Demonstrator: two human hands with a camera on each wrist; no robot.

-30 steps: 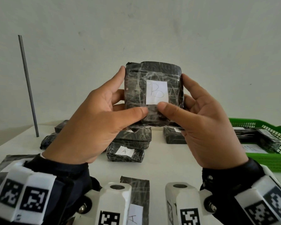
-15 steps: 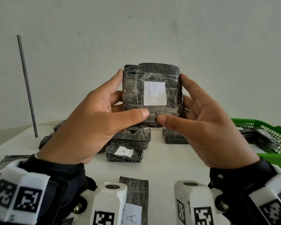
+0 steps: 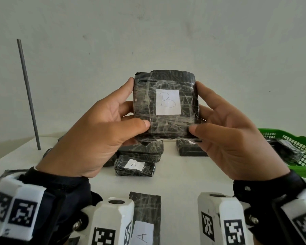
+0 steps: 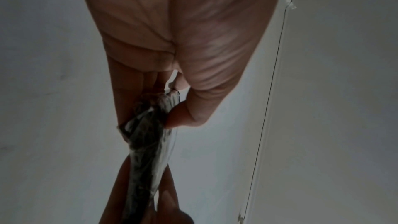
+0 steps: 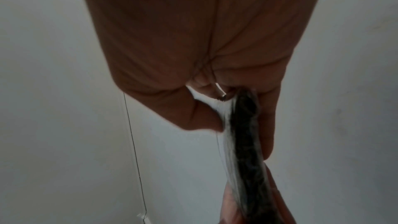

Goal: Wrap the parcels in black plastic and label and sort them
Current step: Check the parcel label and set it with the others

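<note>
Both hands pinch the parcel [image 3: 165,103], upright, label B facing me.
My left hand [image 3: 95,137] and right hand [image 3: 235,138] grip opposite edges above the table [image 3: 180,175]; the green basket [image 3: 290,138] lies rightward, nearer my right hand.

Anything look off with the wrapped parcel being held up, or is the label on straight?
Nothing stands out. The black plastic-wrapped parcel is held upright between the left hand and right hand, its white paper label marked B sitting square and flat under the clear tape. No tear shows.
</note>
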